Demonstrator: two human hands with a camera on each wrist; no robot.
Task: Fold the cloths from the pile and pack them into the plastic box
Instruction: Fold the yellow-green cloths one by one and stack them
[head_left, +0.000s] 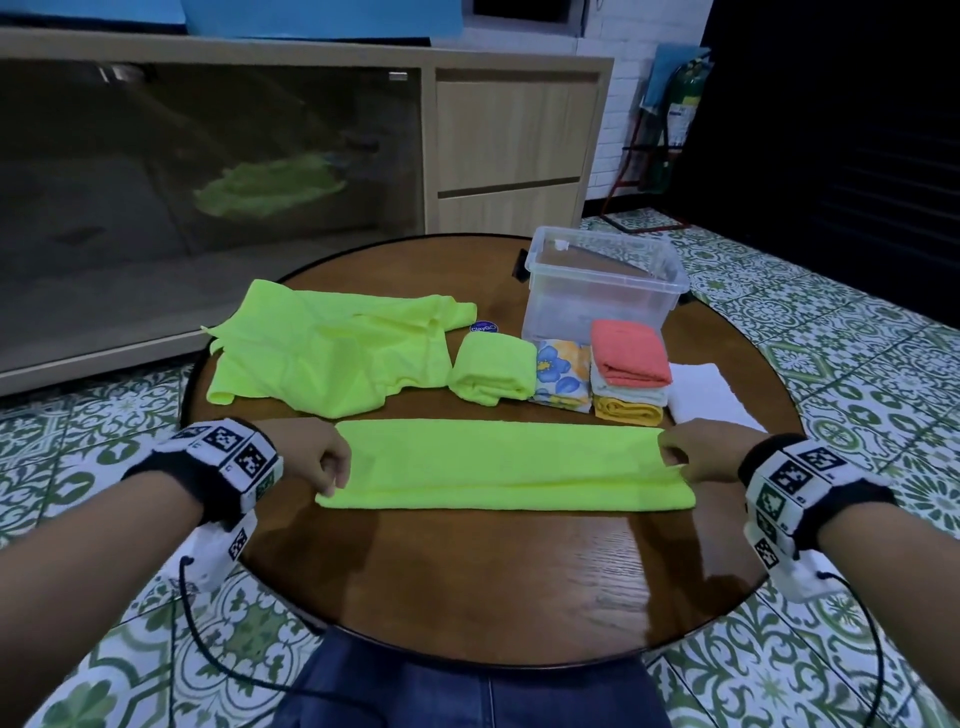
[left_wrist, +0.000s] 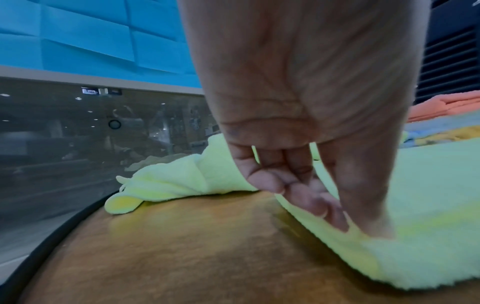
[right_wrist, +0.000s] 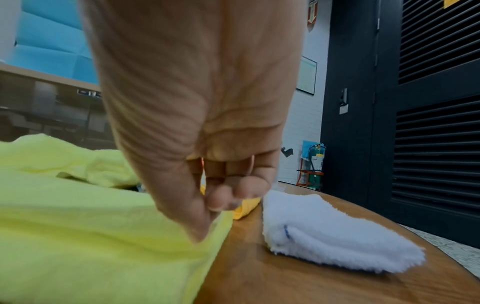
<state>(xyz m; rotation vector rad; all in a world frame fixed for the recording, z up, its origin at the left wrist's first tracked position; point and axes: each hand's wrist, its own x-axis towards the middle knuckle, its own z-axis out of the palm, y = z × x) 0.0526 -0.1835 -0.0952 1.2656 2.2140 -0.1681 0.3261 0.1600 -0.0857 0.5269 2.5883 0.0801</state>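
Note:
A lime-green cloth (head_left: 504, 462) lies folded into a long strip across the round wooden table (head_left: 467, 582). My left hand (head_left: 324, 460) pinches its left end (left_wrist: 363, 242) between thumb and curled fingers. My right hand (head_left: 680, 460) pinches the right end (right_wrist: 202, 236) the same way. Behind the strip lies the pile of unfolded lime-green cloths (head_left: 332, 353). The clear plastic box (head_left: 602, 283) stands open at the back right of the table; no cloths show inside it.
Folded cloths sit in a row before the box: a lime-green one (head_left: 491, 374), a floral one (head_left: 561, 376), a stack topped by a coral one (head_left: 628, 353), and a white one (head_left: 706, 397) (right_wrist: 332, 232). A wooden cabinet (head_left: 509, 150) stands behind.

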